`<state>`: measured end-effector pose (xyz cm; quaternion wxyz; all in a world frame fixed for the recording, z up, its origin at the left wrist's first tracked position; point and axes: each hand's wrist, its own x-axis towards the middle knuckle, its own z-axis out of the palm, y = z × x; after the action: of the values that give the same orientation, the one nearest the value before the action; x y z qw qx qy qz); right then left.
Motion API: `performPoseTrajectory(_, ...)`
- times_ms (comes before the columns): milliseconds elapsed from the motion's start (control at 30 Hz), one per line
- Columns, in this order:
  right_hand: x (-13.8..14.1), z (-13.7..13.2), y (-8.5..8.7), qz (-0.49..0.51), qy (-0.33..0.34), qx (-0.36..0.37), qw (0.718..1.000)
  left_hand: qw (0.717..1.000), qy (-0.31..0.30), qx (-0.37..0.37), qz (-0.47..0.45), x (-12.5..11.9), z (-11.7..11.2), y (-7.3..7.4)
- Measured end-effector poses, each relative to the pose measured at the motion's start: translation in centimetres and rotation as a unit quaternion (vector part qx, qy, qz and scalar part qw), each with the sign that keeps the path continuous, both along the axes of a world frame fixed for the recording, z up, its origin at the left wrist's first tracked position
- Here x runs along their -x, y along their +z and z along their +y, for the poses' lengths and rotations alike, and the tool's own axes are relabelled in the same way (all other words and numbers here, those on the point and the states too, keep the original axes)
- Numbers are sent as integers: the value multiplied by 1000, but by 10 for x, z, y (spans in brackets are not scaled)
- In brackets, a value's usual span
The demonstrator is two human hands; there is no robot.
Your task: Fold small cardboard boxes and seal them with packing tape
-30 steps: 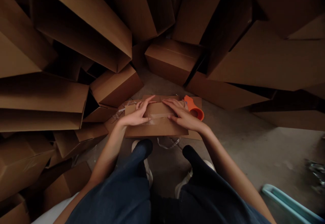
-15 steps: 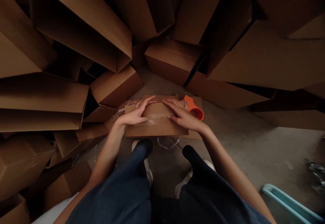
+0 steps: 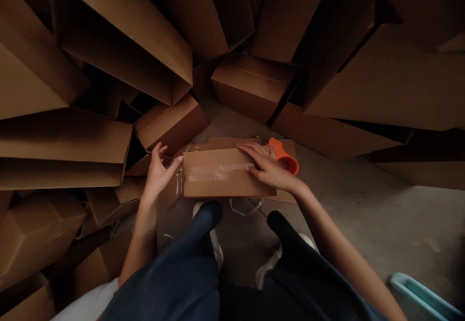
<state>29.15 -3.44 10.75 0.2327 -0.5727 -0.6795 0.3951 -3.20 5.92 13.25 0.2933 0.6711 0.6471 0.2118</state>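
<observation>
A closed cardboard box [image 3: 214, 185] with clear tape along its top lies on the floor in front of my feet. My right hand [image 3: 263, 167] rests on the box's right part, fingers stretched out over the top. Off the box's left end is my left hand [image 3: 160, 173], fingers apart and holding nothing, with the thumb near the box's corner. Just right of my right hand stands an orange tape dispenser [image 3: 281, 155], partly hidden behind it. Flattened cardboard [image 3: 232, 141] shows beneath and behind the box.
Large cardboard boxes, several with open ends, surround the spot on the left [image 3: 69, 146], ahead [image 3: 250, 86] and right [image 3: 392, 78]. Loose clear tape strips [image 3: 243, 210] lie by my feet. A light blue plastic object [image 3: 423, 294] is on the floor at lower right.
My left hand has lifted off the box top and moved left past its end. My right hand stays on the box. The whole view has shifted slightly.
</observation>
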Motion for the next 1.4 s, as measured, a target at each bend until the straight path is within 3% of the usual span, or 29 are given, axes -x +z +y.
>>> performPoseTrajectory(133,0,0,-1,-4,1,0,1000,988,-30,150,-16,-30,-21,-5)
performPoseTrajectory(267,0,-1,-1,-3,-6,-3,1000,984,-52,171,12,-53,-29,-4)
performPoseTrajectory(400,3,-1,-2,-17,-13,-3,1000,975,-61,212,-6,-47,-20,-1)
performPoseTrajectory(567,5,-1,-3,-17,-9,-7,1000,970,-78,224,-44,-40,-16,0)
performPoseTrajectory(1000,5,-1,-4,-17,-10,-10,1000,972,-58,220,-66,-41,-18,-8)
performPoseTrajectory(1400,5,-1,-5,-19,-11,-11,1000,969,-37,228,-83,-45,-19,-7)
